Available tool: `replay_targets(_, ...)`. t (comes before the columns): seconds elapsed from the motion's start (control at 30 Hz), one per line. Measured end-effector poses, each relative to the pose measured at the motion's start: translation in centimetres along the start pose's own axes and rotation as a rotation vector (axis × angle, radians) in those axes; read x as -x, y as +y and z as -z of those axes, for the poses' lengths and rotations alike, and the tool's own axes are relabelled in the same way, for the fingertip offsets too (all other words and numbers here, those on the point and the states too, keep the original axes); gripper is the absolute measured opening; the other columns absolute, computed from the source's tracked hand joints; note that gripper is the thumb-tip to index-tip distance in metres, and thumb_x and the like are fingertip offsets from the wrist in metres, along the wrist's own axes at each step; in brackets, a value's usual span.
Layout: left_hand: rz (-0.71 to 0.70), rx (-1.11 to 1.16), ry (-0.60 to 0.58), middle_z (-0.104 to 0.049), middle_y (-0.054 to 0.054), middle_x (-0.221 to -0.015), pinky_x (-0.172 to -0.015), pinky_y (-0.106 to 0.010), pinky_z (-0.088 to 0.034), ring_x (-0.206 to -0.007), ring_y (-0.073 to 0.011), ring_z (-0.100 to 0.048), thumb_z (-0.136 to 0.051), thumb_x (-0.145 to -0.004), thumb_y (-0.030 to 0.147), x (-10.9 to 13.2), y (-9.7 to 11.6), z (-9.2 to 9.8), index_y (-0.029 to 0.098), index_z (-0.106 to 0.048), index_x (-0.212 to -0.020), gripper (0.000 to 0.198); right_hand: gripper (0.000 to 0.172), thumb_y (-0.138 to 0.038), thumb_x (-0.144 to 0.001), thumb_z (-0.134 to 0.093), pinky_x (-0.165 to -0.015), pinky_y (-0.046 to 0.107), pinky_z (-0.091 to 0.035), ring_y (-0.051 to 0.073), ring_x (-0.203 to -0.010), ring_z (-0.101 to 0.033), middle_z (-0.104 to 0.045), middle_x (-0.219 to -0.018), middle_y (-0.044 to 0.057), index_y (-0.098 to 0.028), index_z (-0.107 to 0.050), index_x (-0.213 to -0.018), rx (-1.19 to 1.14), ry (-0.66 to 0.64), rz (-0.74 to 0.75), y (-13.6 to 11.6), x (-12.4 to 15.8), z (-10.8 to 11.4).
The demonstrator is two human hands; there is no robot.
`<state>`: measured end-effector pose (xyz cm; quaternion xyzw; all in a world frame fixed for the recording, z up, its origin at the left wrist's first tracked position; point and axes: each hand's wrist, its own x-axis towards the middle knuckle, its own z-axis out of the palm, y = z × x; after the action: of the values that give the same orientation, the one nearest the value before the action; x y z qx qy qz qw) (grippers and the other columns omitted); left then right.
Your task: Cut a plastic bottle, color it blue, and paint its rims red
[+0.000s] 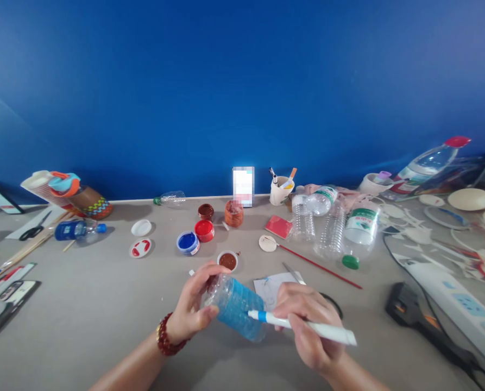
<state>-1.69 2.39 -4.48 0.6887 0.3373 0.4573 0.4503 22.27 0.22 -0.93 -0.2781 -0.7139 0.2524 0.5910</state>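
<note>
My left hand (197,304) grips a clear plastic bottle (238,307) by one end and holds it tilted above the table. Much of the bottle's side is coloured blue. In my right hand (309,320) is a white marker (327,331) with a blue band, its tip touching or very close to the blue side. Under the right hand lie a paper (266,288) with blue marks and scissors (294,272), partly hidden. Just beyond the bottle sits a lid (228,261) with brown paint in it.
Open paint jars in blue (188,243), red (204,231) and brown (205,212) stand ahead. A thin red brush (321,266) lies to the right, near clear bottles (329,233). Farther right are a glue gun (413,315) and a power strip (458,309). A phone (12,304) lies left.
</note>
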Motion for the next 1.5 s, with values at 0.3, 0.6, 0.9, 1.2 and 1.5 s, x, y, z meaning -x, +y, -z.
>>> replay_targets(0.3,-0.081,-0.048,-0.037,-0.057,-0.009,-0.103,-0.071,-0.032,-0.044,-0.084,-0.0234,-0.055,-0.055,-0.084,0.065,-0.1,0.4,-0.1,0.025,-0.063,-0.123,0.057,0.027,-0.014,-0.091,-0.045,-0.054,0.028,-0.042,0.015,-0.05,-0.053,-0.059,-0.054,-0.001,-0.021,-0.064,-0.074,-0.009,0.067,-0.163,1.2,0.7,0.4)
replay_targets(0.6,-0.035,-0.107,0.044,-0.057,-0.011,-0.113,-0.079,-0.038,-0.046,-0.094,-0.0278,-0.057,-0.058,-0.084,0.063,0.6,-0.9,-0.2,0.027,-0.057,-0.126,0.056,0.022,-0.004,-0.076,-0.047,-0.047,0.026,-0.04,0.014,-0.045,-0.051,-0.059,-0.053,0.0,-0.021,-0.061,-0.075,0.127,-0.059,0.108,-0.8,-0.4,-0.5)
replay_targets(0.9,-0.126,-0.095,-0.027,-0.059,-0.01,-0.104,-0.072,-0.035,-0.045,-0.086,-0.0255,-0.057,-0.055,-0.083,0.065,0.0,0.0,-0.1,0.025,-0.062,-0.124,0.058,0.029,-0.014,-0.09,-0.044,-0.05,0.028,-0.042,0.015,-0.047,-0.052,-0.058,-0.051,0.0,-0.02,-0.064,-0.07,-0.082,0.094,-0.102,0.7,0.3,-0.1)
replay_targets(1.2,-0.108,0.159,-0.076,-0.058,-0.012,-0.105,-0.074,-0.038,-0.048,-0.091,-0.029,-0.057,-0.059,-0.08,0.064,-0.1,1.0,-0.3,0.025,-0.067,-0.12,0.056,0.032,-0.028,-0.087,-0.056,-0.042,0.023,-0.035,0.011,-0.041,-0.049,-0.055,-0.048,-0.001,-0.016,-0.065,-0.059,-0.364,0.285,-0.564,2.2,0.9,-0.5)
replay_targets(1.5,0.149,0.532,-0.025,-0.055,-0.008,-0.11,-0.074,-0.032,-0.048,-0.087,-0.0223,-0.057,-0.07,-0.072,0.065,0.8,0.2,-1.4,0.023,-0.061,-0.119,0.064,0.035,-0.037,-0.082,-0.059,-0.043,0.022,-0.031,0.011,-0.041,-0.041,-0.046,-0.038,-0.003,-0.018,-0.056,-0.053,-0.569,0.414,-0.895,2.8,-0.2,-1.4)
